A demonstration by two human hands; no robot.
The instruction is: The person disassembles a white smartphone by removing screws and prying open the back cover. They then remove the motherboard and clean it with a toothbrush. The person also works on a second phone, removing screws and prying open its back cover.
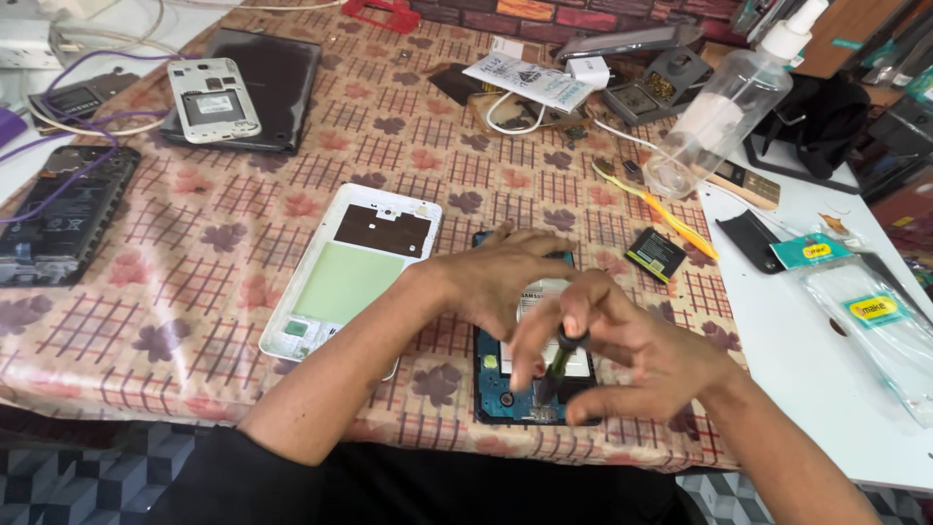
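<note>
We note the bench (243, 243) first, under a checked cloth with a leaf print, and a white table (807, 389) butting its right edge. At the far left corner lies a dark tablet (277, 83) with a white phone frame (212, 97) on top of it; at the left edge sits an opened black phone (58, 219) with a purple cable across it. Near the middle of the bench rests a white back cover (340, 277), inner side up, green panel showing. Just right of it, close to the near edge, lies the opened phone (515, 389), blue board exposed, largely hidden by the hands. Toward the far right edge a clear spray bottle (724, 107) lies tilted; a yellow-handled tool (671, 219) and a small black battery (655, 255) sit near that edge.

Our left hand (501, 277) rests over the upper part of the opened phone, fingers curled down on it; we cannot tell whether it grips. Our right hand (622, 340) pinches a dark screwdriver (559, 365) between thumb and fingers, its tip down at the phone's lower end.
</note>
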